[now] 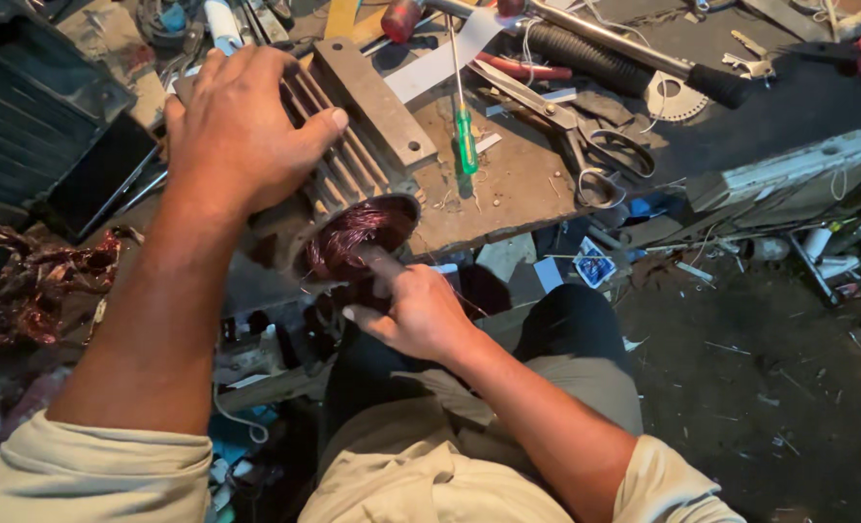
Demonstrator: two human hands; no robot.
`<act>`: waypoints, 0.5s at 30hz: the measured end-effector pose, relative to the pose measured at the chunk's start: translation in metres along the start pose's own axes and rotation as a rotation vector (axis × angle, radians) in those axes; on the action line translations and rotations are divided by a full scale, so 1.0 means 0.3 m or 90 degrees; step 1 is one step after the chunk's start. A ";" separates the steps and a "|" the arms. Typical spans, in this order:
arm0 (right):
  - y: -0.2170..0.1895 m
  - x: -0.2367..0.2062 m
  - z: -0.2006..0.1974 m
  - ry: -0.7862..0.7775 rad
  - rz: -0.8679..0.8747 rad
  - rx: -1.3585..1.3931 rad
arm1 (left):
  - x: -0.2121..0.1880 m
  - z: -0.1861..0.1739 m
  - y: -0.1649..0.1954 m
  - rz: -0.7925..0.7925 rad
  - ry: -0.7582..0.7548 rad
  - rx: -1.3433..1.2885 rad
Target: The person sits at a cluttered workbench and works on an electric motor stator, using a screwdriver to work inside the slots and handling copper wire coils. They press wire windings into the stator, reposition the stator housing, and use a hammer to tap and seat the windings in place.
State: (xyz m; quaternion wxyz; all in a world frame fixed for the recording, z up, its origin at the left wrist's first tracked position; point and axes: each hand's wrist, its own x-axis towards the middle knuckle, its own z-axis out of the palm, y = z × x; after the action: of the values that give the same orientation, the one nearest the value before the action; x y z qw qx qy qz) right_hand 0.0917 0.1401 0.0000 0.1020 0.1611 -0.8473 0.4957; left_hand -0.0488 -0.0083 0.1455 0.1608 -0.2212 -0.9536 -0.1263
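1. I see the bench [508, 184] filling the upper half of the view, dark and crowded with tools, its front edge running just above the person's knees.
2. The finned motor housing [353, 155] lies on its side at the near-left of the bench, its open end facing me, with reddish copper winding [353, 232] packed inside that mouth.
3. My left hand [242, 131] lies flat on top of the housing, palm down, fingers spread over the fins and thumb reaching toward the flat mounting plate; it presses rather than grips.
4. My right hand [416, 310] sits just below and in front of the open end, fingers curled tight around a dark rod-like tool [380, 261] whose tip is in the copper winding. I cannot tell exactly what kind of tool it is, since the hand hides most of it.
5. A tangle of stripped copper wire [33, 281] lies at the left edge, well apart from both hands.
6. Scissors [585, 145] lie right of the housing, near the bench edge.
7. A green-handled screwdriver [464, 131] lies just right of the mounting plate, pointing away from me.
8. A small blue-and-white printed packet [595, 263] lies on the floor below the bench edge, roughly square, to the right of my right hand.
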 end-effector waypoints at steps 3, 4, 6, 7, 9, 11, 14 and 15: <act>-0.004 -0.001 0.009 0.000 0.006 -0.038 | -0.002 0.009 -0.009 -0.003 -0.008 -0.001; -0.007 -0.002 0.014 -0.004 0.006 -0.051 | -0.002 0.012 -0.013 0.004 0.002 -0.008; -0.014 0.000 0.021 -0.001 0.003 -0.070 | 0.003 0.019 -0.019 0.016 0.022 -0.009; -0.019 0.003 0.023 0.004 0.002 -0.076 | 0.005 0.022 -0.020 0.021 0.031 -0.003; -0.036 0.009 0.025 -0.009 0.017 -0.115 | 0.009 0.024 -0.017 -0.005 0.008 -0.005; -0.054 0.021 0.021 -0.043 0.041 -0.185 | 0.015 0.020 -0.010 -0.061 -0.048 -0.016; -0.081 0.028 -0.004 -0.047 0.029 -0.210 | 0.022 0.009 0.006 -0.036 -0.005 -0.012; -0.090 0.024 -0.015 -0.027 -0.012 -0.186 | 0.026 0.004 0.010 -0.047 -0.015 -0.015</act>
State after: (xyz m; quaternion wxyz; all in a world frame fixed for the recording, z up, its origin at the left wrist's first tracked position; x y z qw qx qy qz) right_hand 0.0951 0.1305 0.0262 0.1113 0.1627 -0.9109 0.3626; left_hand -0.0543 -0.0024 0.1478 0.1419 -0.1894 -0.9614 -0.1406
